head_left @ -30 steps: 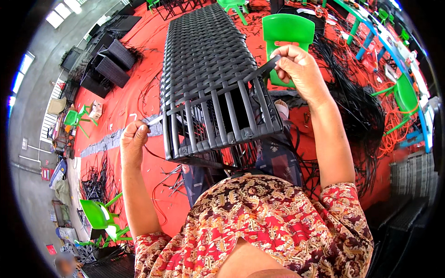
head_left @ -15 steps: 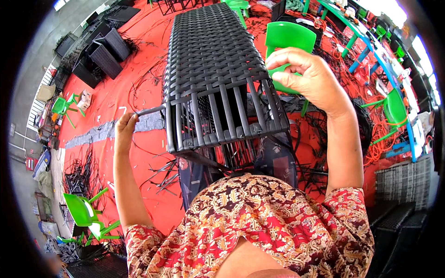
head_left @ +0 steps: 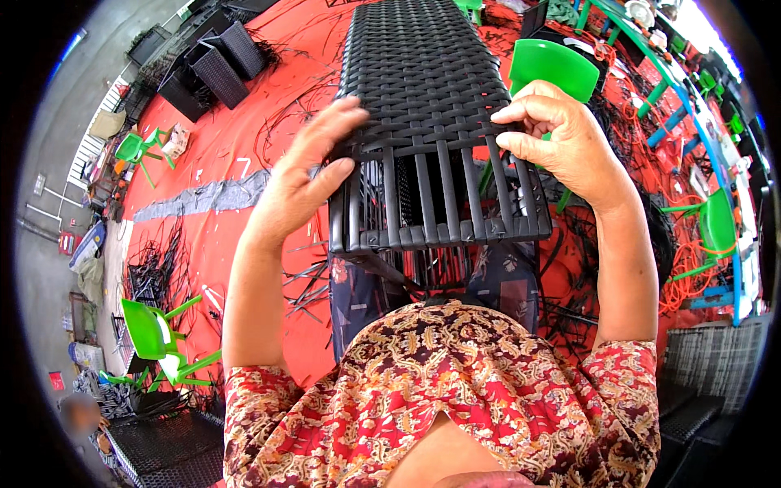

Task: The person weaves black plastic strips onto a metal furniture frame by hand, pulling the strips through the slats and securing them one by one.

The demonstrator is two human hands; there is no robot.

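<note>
1. At centre, close in: long box-shaped black woven-plastic piece [head_left: 419,89]; near end shows bare flat black strips [head_left: 391,195], parallel, gaps between.
2. Left hand [head_left: 301,183] by its left edge, blurred, thumb and fingers apart.
3. Right hand [head_left: 569,146] at right edge; can't tell if pinching anything.
4. Farther along: tight over-under weave, slight sheen.
5. Beyond: green plastic chair [head_left: 555,69], red floor covering [head_left: 211,150].

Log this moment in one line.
black woven piece: near end unwoven | left hand: open, left edge | right hand: right edge, grip unclear
</note>
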